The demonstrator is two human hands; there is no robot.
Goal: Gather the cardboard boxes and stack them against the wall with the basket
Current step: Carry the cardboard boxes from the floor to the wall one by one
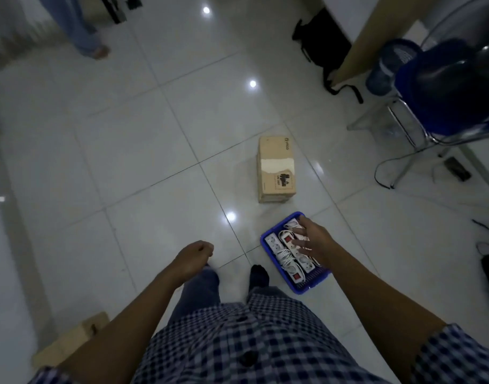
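Observation:
A tan cardboard box (276,169) with a torn tape strip and a black label lies on the white tiled floor, just beyond a blue plastic basket (310,284). White power strips with red switches and coiled cables fill the basket. My right hand (311,239) hovers over the basket's far end with fingers spread and holds nothing. My left hand (194,257) hangs curled in a loose fist above the floor left of my feet, with nothing in it. A second cardboard box (68,342) shows at the lower left, partly hidden behind my left arm.
A blue chair (445,106) with metal legs stands at the right, cables trailing on the floor beneath it. A black backpack (321,42) leans by a wooden desk panel (368,37). Another person's leg and bare foot (96,48) are at the top left. A wall runs down the left side.

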